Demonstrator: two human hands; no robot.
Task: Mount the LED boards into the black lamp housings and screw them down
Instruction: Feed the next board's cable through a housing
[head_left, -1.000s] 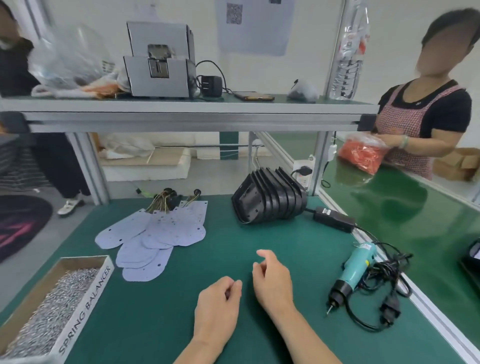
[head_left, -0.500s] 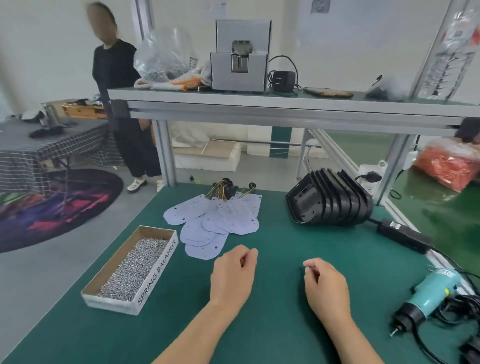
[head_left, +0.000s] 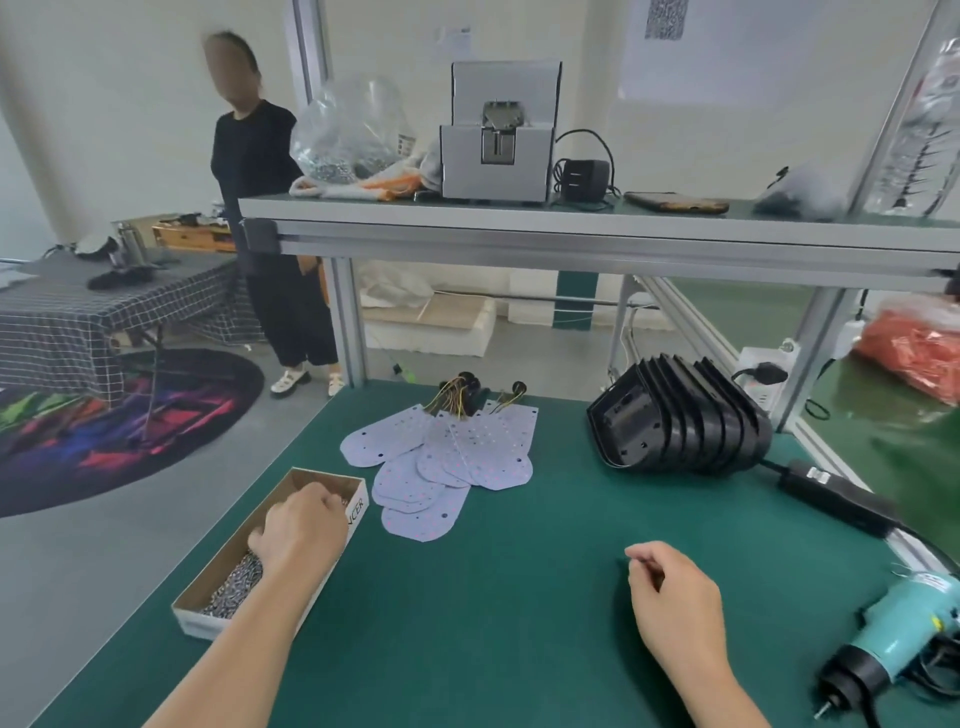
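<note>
In the screw box (head_left: 208, 618): the left hand (head_left: 298, 530) is among the screws (head_left: 234, 592), fingers curled under; whether it has any cannot be told.
Over the mat (head_left: 493, 597): the right hand (head_left: 675, 597) is loosely curled, with nothing seen in it.
Task parts: LED boards (head_left: 457, 457) fanned mid-table, black lamp housings (head_left: 685, 426) nested to their right, none mounted.
Risk: grabbed screws may scatter; the screw box sits by the mat's edge and could be nudged off.
Writing: its side reads "NCER", the rest hidden.
</note>
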